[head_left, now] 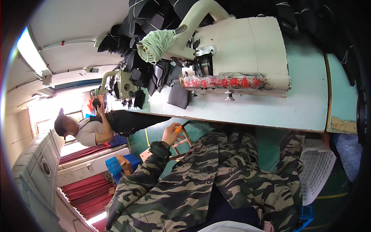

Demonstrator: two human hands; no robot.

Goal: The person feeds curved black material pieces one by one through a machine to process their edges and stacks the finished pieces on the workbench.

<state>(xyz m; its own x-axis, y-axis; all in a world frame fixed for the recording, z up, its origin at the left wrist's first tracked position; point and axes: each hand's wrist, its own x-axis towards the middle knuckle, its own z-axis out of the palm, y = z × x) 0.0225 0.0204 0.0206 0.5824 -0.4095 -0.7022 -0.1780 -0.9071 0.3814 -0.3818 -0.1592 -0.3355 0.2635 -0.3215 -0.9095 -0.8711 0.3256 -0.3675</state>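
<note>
Head view, tilted sideways: our left hand [171, 133] reaches below the edge of the pale green bench [301, 100], fingers pinched on a small orange tool [178, 129] touching a dark strip [187, 123]. Our right hand is out of sight. We judge that we are picking up or trimming a piece, and next it needs steadying. A cream sewing machine [239, 50] stands on the bench, with a long red patterned label [224, 82] along its base. A white plastic basket [317, 170] sits beside our camouflage trousers [239, 170]. A co-worker [92, 127] sews further off.
</note>
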